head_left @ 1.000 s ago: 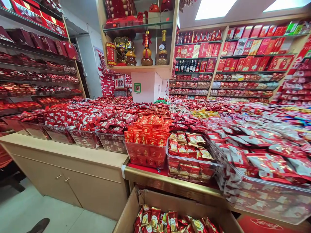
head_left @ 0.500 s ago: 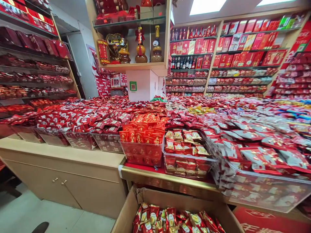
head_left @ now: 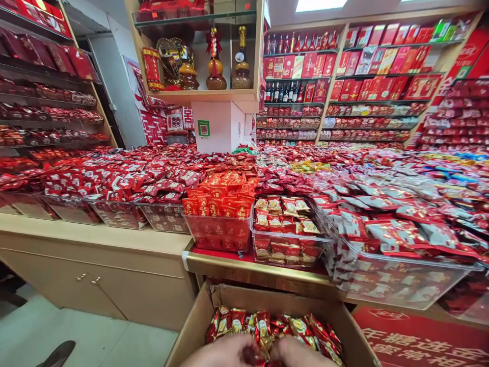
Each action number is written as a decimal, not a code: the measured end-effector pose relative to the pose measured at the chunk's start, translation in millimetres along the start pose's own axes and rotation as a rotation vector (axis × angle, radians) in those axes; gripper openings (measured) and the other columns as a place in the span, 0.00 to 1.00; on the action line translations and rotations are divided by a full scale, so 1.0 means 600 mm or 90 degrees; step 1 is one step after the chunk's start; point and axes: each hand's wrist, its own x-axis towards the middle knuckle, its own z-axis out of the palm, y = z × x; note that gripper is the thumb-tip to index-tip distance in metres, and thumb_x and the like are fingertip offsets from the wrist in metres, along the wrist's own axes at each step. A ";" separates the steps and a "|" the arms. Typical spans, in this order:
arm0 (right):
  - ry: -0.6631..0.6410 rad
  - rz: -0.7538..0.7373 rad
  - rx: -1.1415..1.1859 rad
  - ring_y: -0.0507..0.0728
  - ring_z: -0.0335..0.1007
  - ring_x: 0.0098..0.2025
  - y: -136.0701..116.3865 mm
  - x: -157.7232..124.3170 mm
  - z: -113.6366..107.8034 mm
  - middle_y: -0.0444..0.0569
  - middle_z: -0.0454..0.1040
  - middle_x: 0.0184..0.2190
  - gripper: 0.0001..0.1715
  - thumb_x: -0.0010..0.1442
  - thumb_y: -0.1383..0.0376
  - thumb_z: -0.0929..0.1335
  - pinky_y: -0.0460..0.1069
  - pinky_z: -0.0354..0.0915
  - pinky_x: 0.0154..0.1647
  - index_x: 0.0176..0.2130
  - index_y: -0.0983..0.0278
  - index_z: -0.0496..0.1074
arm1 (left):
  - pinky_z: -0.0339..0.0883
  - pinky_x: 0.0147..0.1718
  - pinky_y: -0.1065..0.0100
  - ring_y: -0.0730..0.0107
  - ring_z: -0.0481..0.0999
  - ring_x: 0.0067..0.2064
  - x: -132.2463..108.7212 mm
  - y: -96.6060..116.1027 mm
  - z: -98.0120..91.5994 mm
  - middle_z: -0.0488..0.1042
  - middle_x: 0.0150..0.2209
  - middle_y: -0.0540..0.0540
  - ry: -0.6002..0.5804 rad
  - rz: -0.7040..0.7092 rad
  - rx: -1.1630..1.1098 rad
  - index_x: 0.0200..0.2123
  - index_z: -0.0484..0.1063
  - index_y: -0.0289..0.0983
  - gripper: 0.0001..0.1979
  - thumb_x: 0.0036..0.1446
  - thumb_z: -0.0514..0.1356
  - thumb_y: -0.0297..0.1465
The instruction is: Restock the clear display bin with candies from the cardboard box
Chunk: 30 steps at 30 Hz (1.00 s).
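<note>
At the bottom of the head view, my left hand (head_left: 223,351) and my right hand (head_left: 300,352) reach down among red and gold snack packets (head_left: 263,324). An open cardboard box (head_left: 191,326) holds these loose packets. Both hands are smeared by motion, and their fingers are sunk among the packets, so any grip is hidden. Behind the box, on the counter, stands a clear plastic bin (head_left: 290,237) filled with similar packets in neat rows. To its left is a clear bin of bright red packets (head_left: 221,204).
A gold-edged counter ledge (head_left: 263,270) runs just above the box. At right, a large clear bin (head_left: 401,278) of red and white packets overhangs it. A beige cabinet (head_left: 95,275) stands at left. Stocked shelves (head_left: 336,76) line the back wall. A red printed carton (head_left: 412,336) sits at lower right.
Both my hands have come into view from below and entered the cardboard box. The view has shifted slightly, so the counter and shelves sit higher and further left.
</note>
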 end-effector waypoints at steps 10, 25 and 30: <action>0.126 -0.051 0.574 0.47 0.57 0.20 0.005 0.001 -0.035 0.42 0.66 0.19 0.20 0.48 0.52 0.64 0.43 0.53 0.21 0.27 0.67 0.66 | 0.61 0.28 0.70 0.69 0.70 0.29 -0.004 0.082 -0.009 0.73 0.30 0.45 0.131 0.115 -0.296 0.38 0.70 0.32 0.21 0.44 0.59 0.41; 0.229 -0.020 0.565 0.47 0.57 0.19 -0.006 0.011 -0.043 0.41 0.63 0.18 0.22 0.50 0.48 0.61 0.44 0.54 0.21 0.23 0.65 0.60 | 0.60 0.25 0.72 0.74 0.69 0.26 -0.002 0.073 -0.008 0.72 0.28 0.47 0.117 0.122 -0.420 0.42 0.65 0.33 0.22 0.43 0.61 0.37; 0.291 -0.039 0.255 0.49 0.55 0.21 -0.016 0.004 -0.048 0.42 0.61 0.17 0.20 0.54 0.53 0.59 0.44 0.52 0.21 0.20 0.64 0.60 | 0.58 0.33 0.72 0.73 0.66 0.33 -0.007 0.074 -0.012 0.69 0.30 0.50 0.133 0.165 -0.272 0.35 0.68 0.34 0.13 0.43 0.60 0.32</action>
